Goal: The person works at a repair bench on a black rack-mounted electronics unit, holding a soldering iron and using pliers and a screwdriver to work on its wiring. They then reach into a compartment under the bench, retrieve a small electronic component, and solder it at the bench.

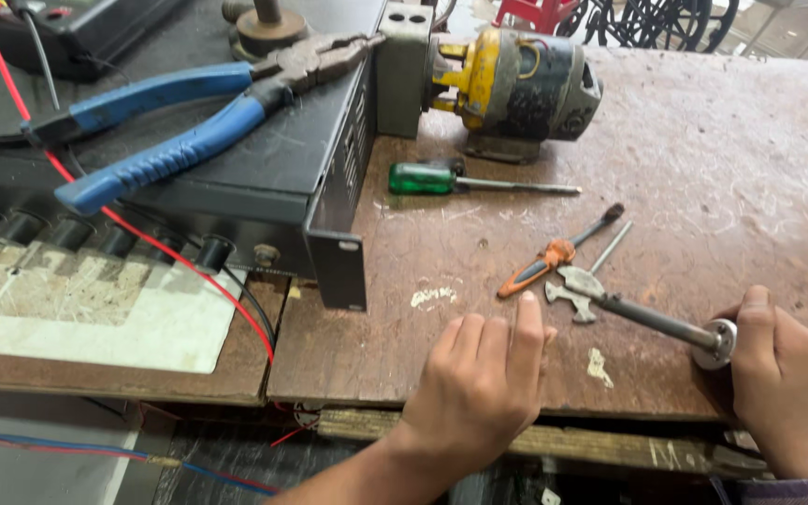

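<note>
A: Big picture first: the brown worktop [703, 140] fills the view, scuffed and scratched. At ten o'clock sits a black metal equipment case [264, 159], with blue-handled pliers [170, 131] lying on its lid and a red wire [142, 234] trailing down past its knobs.

B: And at twelve o'clock, a grimy electric motor [516, 89], yellow at one end, butted against a grey bracket.

A: Smaller now. A green-handled screwdriver [460, 178] lies just below the motor, and an orange-handled screwdriver [554, 257] sits near centre, slanted.

B: Here's the action, at four o'clock: a steel rod with a winged metal fitting [638, 313] lies flat on the worktop. The right hand [792, 388] is on its round end, thumb over the top, fingers curled shut round that knob.

A: The left hand [479, 383] at six o'clock?

B: Palm down on the worktop edge, fingers [527, 323] together and flat, gripping nothing.

A: My read: a firm hold right at the knob end gives control, and that flat left hand steadies the body. Keeping the rod low against the worktop should stop the winged end swinging into the orange-handled screwdriver, which lies touching or just beside it.
</note>
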